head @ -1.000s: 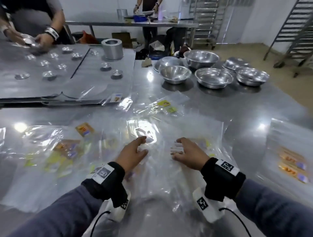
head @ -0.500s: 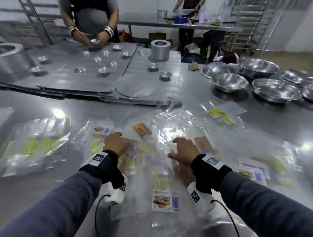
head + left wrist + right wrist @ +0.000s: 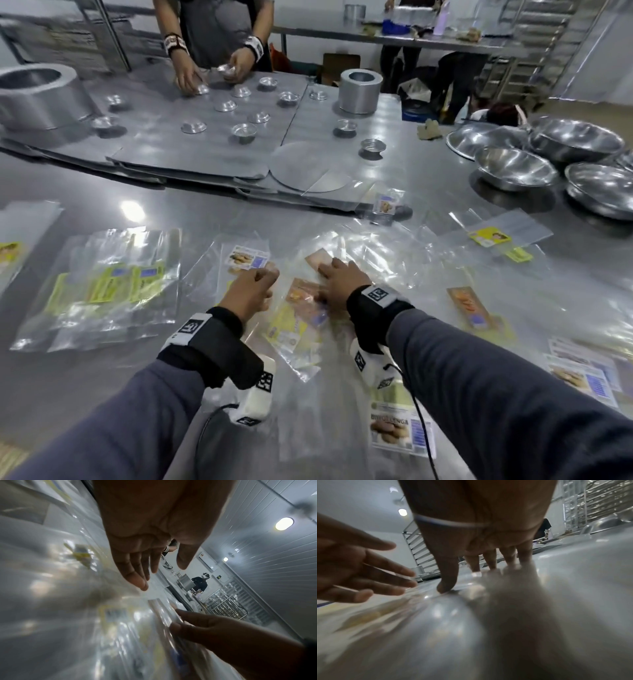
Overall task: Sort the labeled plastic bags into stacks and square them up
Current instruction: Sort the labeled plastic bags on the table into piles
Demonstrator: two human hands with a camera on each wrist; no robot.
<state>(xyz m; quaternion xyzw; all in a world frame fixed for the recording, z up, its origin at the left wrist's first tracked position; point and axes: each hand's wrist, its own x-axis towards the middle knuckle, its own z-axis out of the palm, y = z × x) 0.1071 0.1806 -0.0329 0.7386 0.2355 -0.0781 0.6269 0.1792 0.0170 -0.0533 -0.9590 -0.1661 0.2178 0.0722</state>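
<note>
Clear plastic bags with printed labels lie scattered over the steel table. A stack of yellow-labelled bags sits at the left. A mixed pile lies between my hands. My right hand presses its straight fingertips down on an orange-labelled bag. My left hand hovers just over the pile beside a white-labelled bag; in the left wrist view its fingers are loose and hold nothing. A biscuit-labelled bag lies near the front.
More bags lie at the right: an orange-labelled one, white-labelled ones, yellow-labelled ones. Steel bowls stand at the back right. Metal sheets with small tins and a cylinder lie behind; another person works there.
My head has turned left, bringing the yellow-labelled stack into view. Both hands have shifted left over the pile, and the right hand now presses on the orange-labelled bag.
</note>
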